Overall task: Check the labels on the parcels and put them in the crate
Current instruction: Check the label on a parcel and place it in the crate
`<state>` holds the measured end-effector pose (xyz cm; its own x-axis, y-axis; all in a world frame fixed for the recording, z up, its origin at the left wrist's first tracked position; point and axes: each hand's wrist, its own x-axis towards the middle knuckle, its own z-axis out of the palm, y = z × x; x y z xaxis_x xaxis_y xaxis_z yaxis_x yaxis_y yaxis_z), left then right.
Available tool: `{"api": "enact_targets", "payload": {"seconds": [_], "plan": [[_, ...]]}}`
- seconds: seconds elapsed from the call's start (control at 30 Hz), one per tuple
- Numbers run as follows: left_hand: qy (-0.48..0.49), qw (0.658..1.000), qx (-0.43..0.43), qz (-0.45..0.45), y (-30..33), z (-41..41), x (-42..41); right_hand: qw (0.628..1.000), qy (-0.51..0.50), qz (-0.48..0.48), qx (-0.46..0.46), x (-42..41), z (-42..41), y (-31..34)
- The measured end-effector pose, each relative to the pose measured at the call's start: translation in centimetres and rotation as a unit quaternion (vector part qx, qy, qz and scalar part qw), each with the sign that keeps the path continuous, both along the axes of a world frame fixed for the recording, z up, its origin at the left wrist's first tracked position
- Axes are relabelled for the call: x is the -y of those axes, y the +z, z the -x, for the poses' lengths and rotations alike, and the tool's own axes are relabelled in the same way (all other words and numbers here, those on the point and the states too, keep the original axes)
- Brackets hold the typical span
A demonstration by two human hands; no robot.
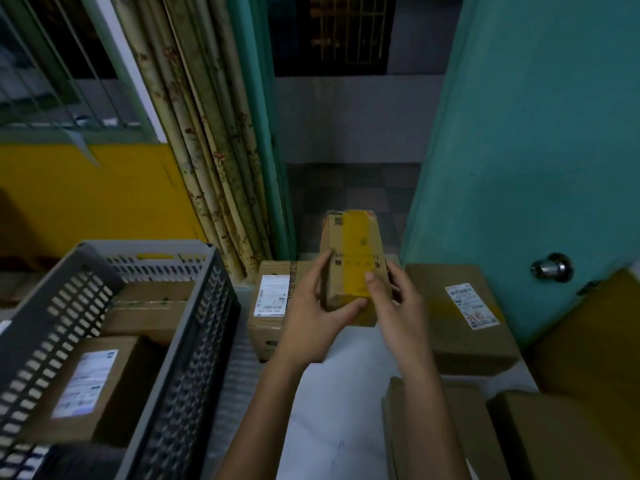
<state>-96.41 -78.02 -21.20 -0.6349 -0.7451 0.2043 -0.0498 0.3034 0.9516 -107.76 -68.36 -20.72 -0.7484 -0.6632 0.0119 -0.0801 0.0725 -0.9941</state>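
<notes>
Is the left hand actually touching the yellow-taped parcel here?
Touching. In the head view, the left hand wraps fingers on the yellow-taped parcel, thumb at its near end; the right hand grips its other side.

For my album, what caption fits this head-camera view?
Both hands, left and right, hold up a small taped parcel beside a grey crate already holding labelled boxes.

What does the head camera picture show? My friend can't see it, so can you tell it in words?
Two hands, left and right, hold up a small cardboard parcel with yellow tape. A grey crate on the left already holds parcels, and more boxes wait around.
</notes>
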Motion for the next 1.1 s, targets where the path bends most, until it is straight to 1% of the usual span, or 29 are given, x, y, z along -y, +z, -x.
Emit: {"api": "enact_targets", "payload": {"seconds": [0.1, 0.17, 0.23, 0.37, 0.43, 0.5, 0.63, 0.8, 0.87, 0.93, 1.0, 1.1], "plan": [[0.011, 0.998, -0.053, -0.009, 1.8, -2.9, -0.6, 0.998, 0.018, 0.050, 0.031, -0.7, -3.6, 2.5], [0.014, 0.997, -0.075, -0.011, 2.9, -5.3, -0.7, 0.994, 0.027, 0.079, 0.071, -0.8, -6.5, 3.6], [0.013, 0.996, -0.090, -0.008, 3.7, -7.4, -0.7, 0.991, 0.037, 0.101, 0.084, -0.8, -9.0, 4.5], [-0.008, 0.995, -0.103, 0.003, 4.0, -11.4, -0.5, 0.987, 0.033, 0.136, 0.077, -1.0, -13.6, 5.6], [-0.013, 0.995, -0.098, 0.034, 4.3, -13.1, -0.5, 0.990, 0.021, 0.132, 0.050, -1.4, -15.5, 5.8], [-0.014, 0.994, -0.104, 0.042, 4.8, -15.0, -0.7, 0.993, 0.015, 0.119, 0.019, -1.8, -17.2, 5.8], [-0.016, 0.992, -0.118, 0.037, 6.0, -17.0, -0.7, 0.992, 0.015, 0.122, -0.024, -2.5, -18.6, 6.1], [0.016, 0.991, -0.118, 0.064, 7.5, -17.4, -1.5, 0.990, 0.024, 0.137, -0.031, -2.9, -18.7, 7.7], [0.015, 0.992, -0.105, 0.070, 8.0, -17.3, -2.2, 0.987, 0.035, 0.151, -0.034, -3.3, -18.3, 8.0], [0.002, 0.993, -0.096, 0.061, 8.4, -17.4, -3.0, 0.986, 0.050, 0.161, -0.022, -3.9, -18.0, 8.0], [-0.006, 0.995, -0.088, 0.050, 8.3, -17.4, -3.8, 0.983, 0.059, 0.171, 0.022, -4.4, -17.6, 7.8], [-0.015, 0.994, -0.090, 0.054, 7.6, -17.1, -5.2, 0.981, 0.020, 0.182, 0.060, -5.3, -17.2, 7.6]]}}
